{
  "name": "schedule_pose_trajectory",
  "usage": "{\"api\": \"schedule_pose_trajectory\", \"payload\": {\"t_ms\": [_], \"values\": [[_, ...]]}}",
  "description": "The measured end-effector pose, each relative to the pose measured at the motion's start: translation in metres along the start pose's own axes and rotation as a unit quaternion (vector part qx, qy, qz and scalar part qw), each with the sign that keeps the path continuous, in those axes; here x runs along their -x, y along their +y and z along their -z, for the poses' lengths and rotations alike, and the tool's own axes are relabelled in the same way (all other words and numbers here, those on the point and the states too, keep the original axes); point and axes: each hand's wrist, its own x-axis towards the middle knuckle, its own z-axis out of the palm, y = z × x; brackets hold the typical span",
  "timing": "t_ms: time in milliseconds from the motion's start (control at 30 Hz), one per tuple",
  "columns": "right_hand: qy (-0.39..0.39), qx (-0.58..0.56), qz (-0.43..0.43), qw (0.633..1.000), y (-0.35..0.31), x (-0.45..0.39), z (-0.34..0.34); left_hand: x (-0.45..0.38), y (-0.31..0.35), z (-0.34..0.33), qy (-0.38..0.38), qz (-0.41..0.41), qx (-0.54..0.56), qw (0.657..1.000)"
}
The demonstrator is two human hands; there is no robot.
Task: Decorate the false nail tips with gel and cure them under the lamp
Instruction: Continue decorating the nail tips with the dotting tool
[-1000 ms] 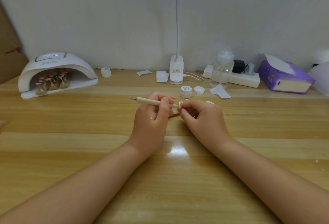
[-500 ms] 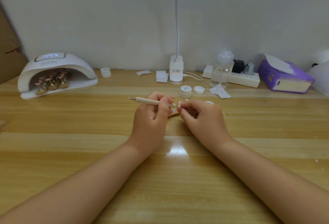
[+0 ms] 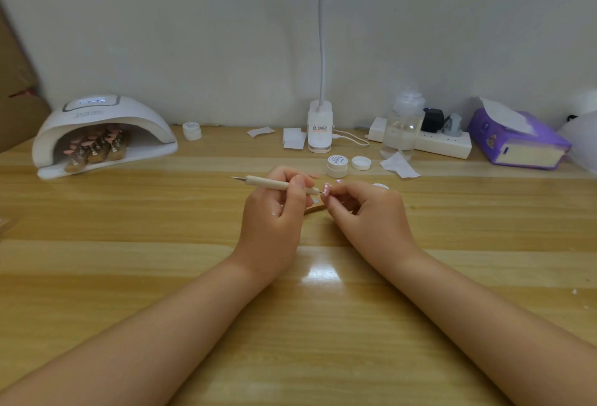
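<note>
My left hand [image 3: 274,211] grips a wooden dotting tool [image 3: 277,184] lying level, its tip touching a pink false nail tip with white dots [image 3: 327,189]. My right hand [image 3: 365,211] pinches that nail tip between thumb and fingers. A small white gel jar [image 3: 337,166] stands open just behind the hands, its lid [image 3: 361,163] beside it. The white curing lamp [image 3: 103,134] sits at the far left, with several pink nail tips on stands [image 3: 97,147] inside.
A second small jar [image 3: 192,131] stands near the lamp. Along the wall are paper wipes [image 3: 294,138], a white clip lamp base [image 3: 319,126], a clear bottle [image 3: 403,124], a power strip [image 3: 436,144] and a purple tissue box [image 3: 517,144]. A wipe [image 3: 400,165] lies by the bottle.
</note>
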Motion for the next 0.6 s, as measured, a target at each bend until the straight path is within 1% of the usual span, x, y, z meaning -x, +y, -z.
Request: {"api": "schedule_pose_trajectory", "payload": {"t_ms": [333,600], "values": [[0.005,-0.001,0.0,1.0,0.0003,0.0003,-0.0004,0.0001,0.0007,-0.0002,-0.01,0.0,0.001,1.0],[0.004,0.002,-0.004,1.0,0.0008,0.0001,-0.0002,-0.0005,0.0009,0.0011,-0.002,0.009,-0.002,1.0]]}}
